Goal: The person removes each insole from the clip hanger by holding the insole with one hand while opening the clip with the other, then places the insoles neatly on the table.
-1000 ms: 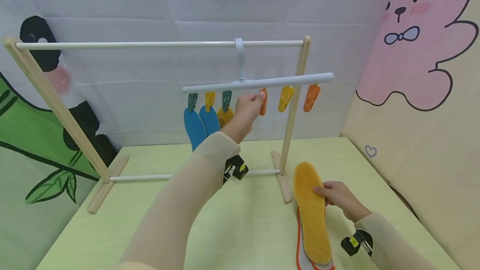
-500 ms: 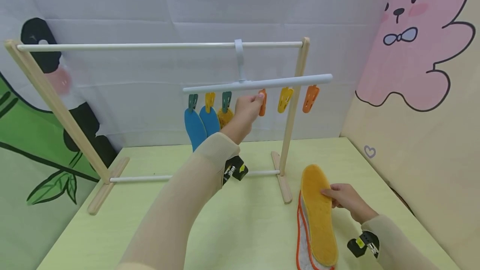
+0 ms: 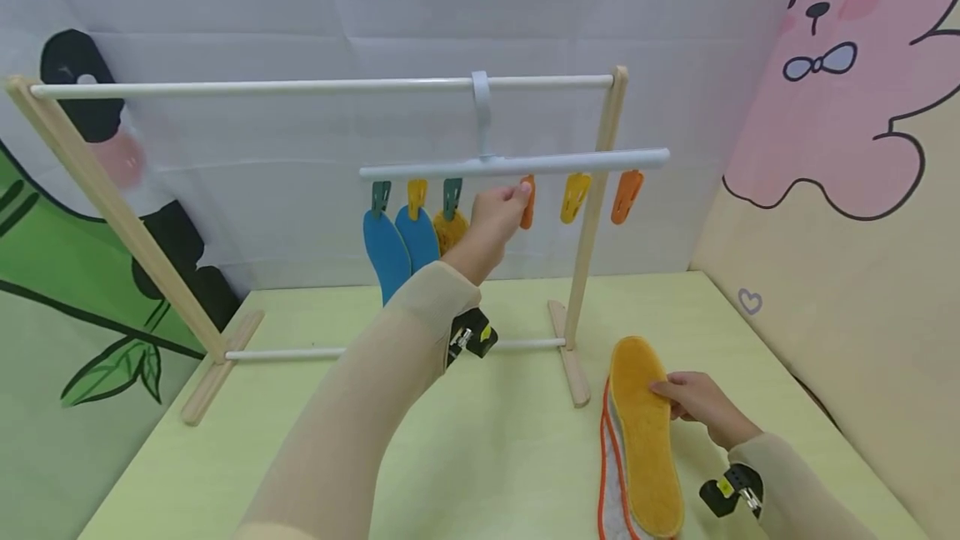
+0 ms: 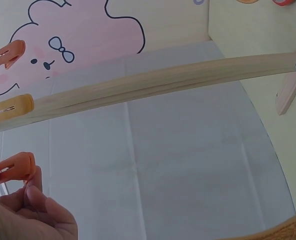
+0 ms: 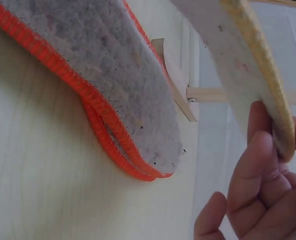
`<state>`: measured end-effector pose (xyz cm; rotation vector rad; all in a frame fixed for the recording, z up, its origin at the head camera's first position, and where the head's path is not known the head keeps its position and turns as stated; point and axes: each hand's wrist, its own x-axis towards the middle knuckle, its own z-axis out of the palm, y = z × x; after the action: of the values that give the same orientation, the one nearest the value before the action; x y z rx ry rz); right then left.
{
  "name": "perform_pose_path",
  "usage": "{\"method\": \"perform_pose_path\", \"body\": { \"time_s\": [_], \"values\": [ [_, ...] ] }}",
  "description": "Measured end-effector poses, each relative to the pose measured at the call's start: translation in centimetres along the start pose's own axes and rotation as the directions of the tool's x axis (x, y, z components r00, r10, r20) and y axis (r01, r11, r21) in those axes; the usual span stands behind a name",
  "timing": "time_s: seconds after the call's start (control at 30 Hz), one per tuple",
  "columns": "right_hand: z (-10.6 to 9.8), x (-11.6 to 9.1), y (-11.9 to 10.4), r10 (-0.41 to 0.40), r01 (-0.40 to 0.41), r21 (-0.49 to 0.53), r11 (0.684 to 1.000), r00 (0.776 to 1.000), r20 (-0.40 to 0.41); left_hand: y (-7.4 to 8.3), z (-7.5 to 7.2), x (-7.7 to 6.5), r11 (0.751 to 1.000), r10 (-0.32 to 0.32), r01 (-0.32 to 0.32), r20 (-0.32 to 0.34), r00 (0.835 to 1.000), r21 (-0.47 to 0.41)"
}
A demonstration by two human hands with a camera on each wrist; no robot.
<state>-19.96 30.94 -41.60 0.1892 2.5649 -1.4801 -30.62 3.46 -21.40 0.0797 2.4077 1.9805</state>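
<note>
My left hand (image 3: 489, 227) pinches an orange clothespin (image 3: 528, 205) hanging from the white hanger bar (image 3: 577, 162). In the left wrist view thumb and fingertips are on that clothespin (image 4: 19, 166), and nothing shows clamped in it. At the lower right, my right hand (image 3: 703, 403) pinches the edge of a yellow insole (image 3: 647, 440) near its upper end. The right wrist view shows this insole's pale underside (image 5: 238, 65) raised off the table. Beside and beneath it lie grey insoles (image 3: 612, 490) with orange stitched edges, overlapping each other.
Two blue insoles (image 3: 387, 252) and a yellow one (image 3: 450, 232) hang from clothespins on the hanger's left half. A yellow clothespin (image 3: 575, 197) and an orange clothespin (image 3: 627, 196) hang at right. The wooden rack (image 3: 597, 190) stands on the pale table (image 3: 480, 448).
My right hand has carried the yellow insole a little to the right and toward me, showing more of the grey insoles. My left hand stays at the orange clothespin.
</note>
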Motion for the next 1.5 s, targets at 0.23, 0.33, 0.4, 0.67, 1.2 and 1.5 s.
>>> {"method": "perform_pose_path", "body": {
  "time_s": [0.23,0.33,0.4,0.67,1.2,1.5],
  "values": [
    [-1.2,0.3,0.5,0.031,-0.030,-0.034,0.999,0.999,0.029,0.2,-0.1,0.0,1.000,0.008,-0.008,0.000,1.000,-0.007],
    [-1.7,0.4,0.7,0.032,-0.029,-0.068,0.997,0.998,0.045,0.2,-0.1,0.0,1.000,0.013,-0.013,-0.002,1.000,-0.008],
    [-1.9,0.4,0.9,0.040,-0.035,-0.082,0.996,0.998,0.057,0.1,-0.1,0.0,1.000,0.011,-0.011,-0.004,1.000,-0.014],
    [-1.6,0.8,2.1,0.071,-0.065,-0.108,0.992,0.996,0.052,0.2,0.2,0.0,1.000,0.025,-0.025,0.003,1.000,-0.004],
    [-1.2,0.6,3.0,0.142,-0.132,-0.154,0.979,0.988,0.054,0.5,0.5,0.5,0.999,-0.002,0.003,0.018,1.000,-0.035],
    [-1.1,0.8,3.6,0.185,-0.171,-0.199,0.965,0.981,0.054,0.8,0.7,0.4,0.999,-0.017,0.018,0.037,0.999,-0.041]
  ]
}}
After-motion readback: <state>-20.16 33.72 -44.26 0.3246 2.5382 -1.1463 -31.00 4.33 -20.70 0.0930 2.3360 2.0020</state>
